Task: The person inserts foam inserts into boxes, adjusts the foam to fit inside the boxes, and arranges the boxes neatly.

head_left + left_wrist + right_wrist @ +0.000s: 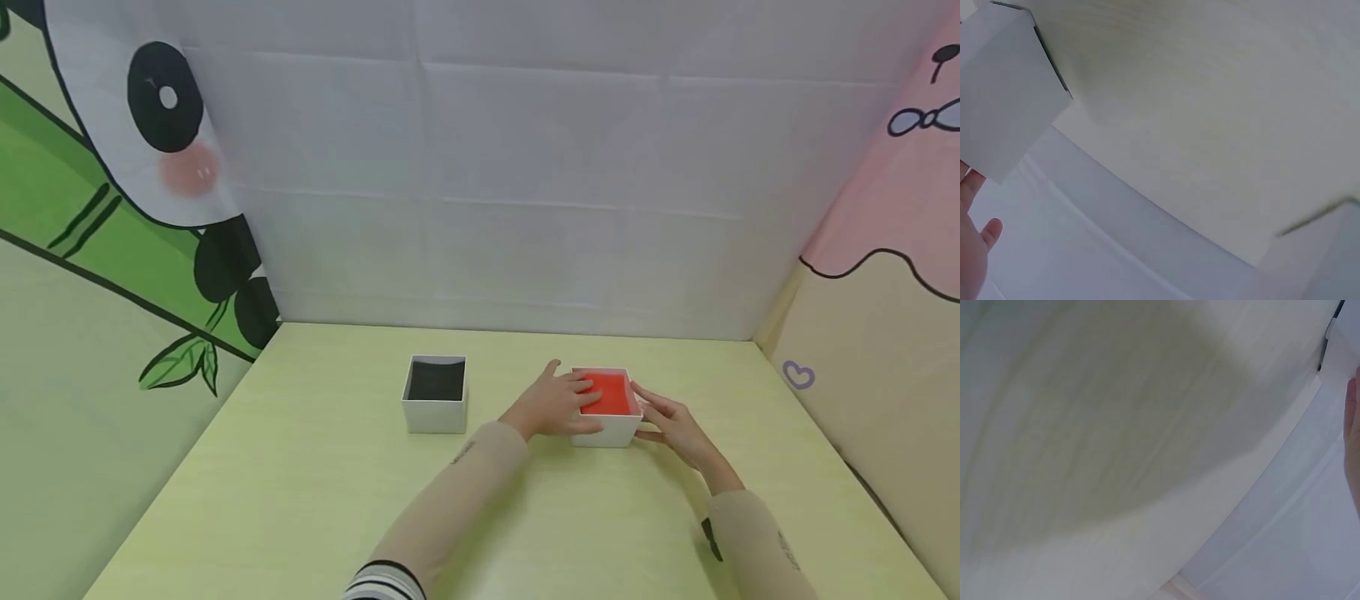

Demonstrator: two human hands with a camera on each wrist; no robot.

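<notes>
A small white cardboard box with a bright red lining point(609, 398) sits on the pale yellow-green table point(315, 483), right of centre and toward the far edge. The person's left hand point(557, 403) lies over the box's left wall, its straight fingers reaching across the rim onto the red inside and the thumb lifted clear. The right hand point(672, 421) meets the box's right wall with straight, relaxed fingers point(647, 400); neither hand curls round anything, so the box is braced between two flat hands, not pinched.

To the left, well apart, stands a second small white cardboard box with a black lining point(436, 392), open at the top and untouched. The left wrist view shows only a sliver of the hand below a white box wall; the right wrist view shows little beyond table and backdrop.

The red-lined box looks light and fairly stiff, with thin walls that would likely buckle inward under a hard squeeze. Its smooth sides may slip between flat palms. The surest hold appears to be low on two opposite walls, near the corners, where the card is stiffest.
</notes>
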